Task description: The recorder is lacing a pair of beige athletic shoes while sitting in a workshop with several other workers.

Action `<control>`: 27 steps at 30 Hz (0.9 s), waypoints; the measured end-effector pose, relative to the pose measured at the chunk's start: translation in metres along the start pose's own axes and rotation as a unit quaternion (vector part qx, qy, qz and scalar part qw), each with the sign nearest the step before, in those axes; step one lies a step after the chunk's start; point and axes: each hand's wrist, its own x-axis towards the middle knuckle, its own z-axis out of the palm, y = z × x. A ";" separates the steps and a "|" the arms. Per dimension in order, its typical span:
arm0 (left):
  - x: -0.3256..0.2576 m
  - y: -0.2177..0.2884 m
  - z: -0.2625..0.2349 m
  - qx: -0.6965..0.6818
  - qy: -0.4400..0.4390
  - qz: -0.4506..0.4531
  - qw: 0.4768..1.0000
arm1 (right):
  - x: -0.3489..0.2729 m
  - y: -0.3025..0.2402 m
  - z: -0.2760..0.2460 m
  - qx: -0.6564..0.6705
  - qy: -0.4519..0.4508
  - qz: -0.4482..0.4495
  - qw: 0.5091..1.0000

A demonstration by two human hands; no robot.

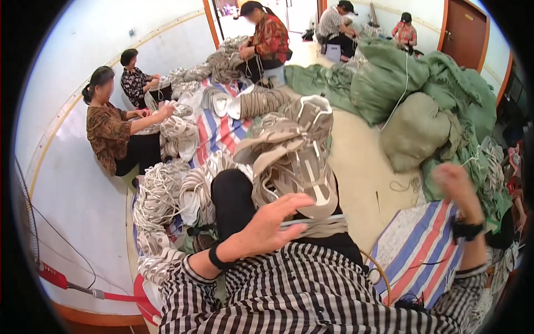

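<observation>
White walls (61, 172) stand round a pale floor (356, 150), with big green sacks (384, 83) to the right. Brown and cream shoe tops (297, 167) sit in a pile over the person's lap (231, 195), and the left hand (261, 224) is right at their near end, thumb and fingers spread apart. Well away from the pile, the right hand (458, 186) is blurry, so I cannot tell how wide it is or what it holds

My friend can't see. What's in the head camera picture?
A person in a striped shirt has the left hand near stacked beige shoe uppers, the blurred right hand raised. Beyond, five people sit among beige heaps and green sacks.
</observation>
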 end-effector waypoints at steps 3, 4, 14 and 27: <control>0.028 0.006 0.010 -0.120 -0.040 0.021 0.992 | -0.004 -0.080 0.114 0.036 -0.221 -0.145 0.964; 0.034 0.006 0.016 -0.142 -0.061 0.010 0.988 | -0.004 -0.096 0.142 0.123 -0.278 -0.178 0.936; -0.027 -0.012 -0.032 -0.303 -0.079 -0.192 0.930 | 0.005 -0.114 0.151 0.155 -0.394 -0.102 0.900; -0.180 -0.038 -0.207 -0.263 0.416 -0.177 0.852 | 0.026 -0.026 0.094 -0.164 0.020 -0.271 0.948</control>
